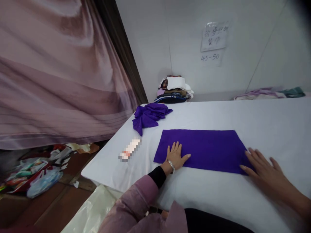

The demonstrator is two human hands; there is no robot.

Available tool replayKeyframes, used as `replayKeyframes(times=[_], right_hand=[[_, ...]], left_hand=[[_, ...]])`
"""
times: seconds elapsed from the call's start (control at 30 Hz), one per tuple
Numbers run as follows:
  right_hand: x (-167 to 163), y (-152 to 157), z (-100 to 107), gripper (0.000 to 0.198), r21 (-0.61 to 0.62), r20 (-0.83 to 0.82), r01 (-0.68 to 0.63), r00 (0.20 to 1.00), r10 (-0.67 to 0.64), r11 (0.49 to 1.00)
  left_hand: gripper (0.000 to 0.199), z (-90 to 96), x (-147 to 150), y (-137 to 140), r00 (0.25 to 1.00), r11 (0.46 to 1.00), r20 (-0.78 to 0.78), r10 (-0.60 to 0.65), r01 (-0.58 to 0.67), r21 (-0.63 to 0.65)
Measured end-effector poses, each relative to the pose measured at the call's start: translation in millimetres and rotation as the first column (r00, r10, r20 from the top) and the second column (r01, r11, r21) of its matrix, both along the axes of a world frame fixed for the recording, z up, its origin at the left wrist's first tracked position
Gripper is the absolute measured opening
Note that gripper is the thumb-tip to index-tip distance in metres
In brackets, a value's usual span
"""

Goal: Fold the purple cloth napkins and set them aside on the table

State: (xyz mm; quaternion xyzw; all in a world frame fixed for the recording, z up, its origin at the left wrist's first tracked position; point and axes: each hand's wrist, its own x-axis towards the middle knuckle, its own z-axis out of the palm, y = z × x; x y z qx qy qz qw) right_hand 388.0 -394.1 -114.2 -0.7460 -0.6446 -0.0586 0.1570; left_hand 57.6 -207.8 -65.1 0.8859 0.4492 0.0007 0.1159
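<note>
A purple cloth (206, 149) lies flat on the white-covered table (272, 123), spread as a long strip with smooth edges. My left hand (177, 156) rests on its left part near the front edge, fingers spread, a silver bracelet at the wrist. At the cloth's right end, my right hand (263, 168) lies with fingers stretched out, the fingertips and thumb on the corner. Neither hand grips anything. Beyond my left hand, a second purple cloth (150, 116) sits crumpled at the table's far left corner.
A pixelated oblong thing (130, 150) lies on the table's left side. Stacked folded fabrics (173, 90) stand by the wall, with more cloth (262, 93) along the back right. A pink curtain (73, 71) hangs left. Plastic bags (45, 181) sit on the floor.
</note>
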Motion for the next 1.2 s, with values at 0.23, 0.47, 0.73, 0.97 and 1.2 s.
replayKeyframes(times=[0.23, 0.47, 0.73, 0.97, 1.2], right_hand=[[-136.6, 137.3, 38.1, 0.075, -0.155, -0.064, -0.245, 0.969, 0.237, 0.957], [-111.0, 185.6, 24.6, 0.078, -0.238, -0.096, -0.226, 0.973, 0.209, 0.945], [28.0, 134.0, 24.4, 0.080, -0.245, -0.012, 0.306, 0.948, -0.318, 0.920], [-89.3, 149.7, 32.6, 0.078, -0.183, -0.024, -0.208, 0.978, 0.207, 0.961], [-109.8, 151.2, 20.1, 0.079, -0.189, -0.057, -0.272, 0.962, 0.266, 0.944]], left_hand=[[0.068, 13.8, 38.0, 44.5, 0.998, 0.988, -0.035, -0.061, 0.066, 0.142], [0.076, -12.1, 32.6, 75.4, 0.997, 0.991, -0.071, 0.040, -0.030, 0.129], [0.077, -12.9, 33.0, 77.2, 0.998, 0.994, -0.059, 0.029, -0.023, 0.104], [0.078, -5.8, 41.9, 74.8, 0.998, 0.994, -0.064, -0.001, 0.008, 0.113], [0.081, -10.1, 12.3, 97.8, 0.995, 0.994, -0.062, 0.079, -0.074, 0.084]])
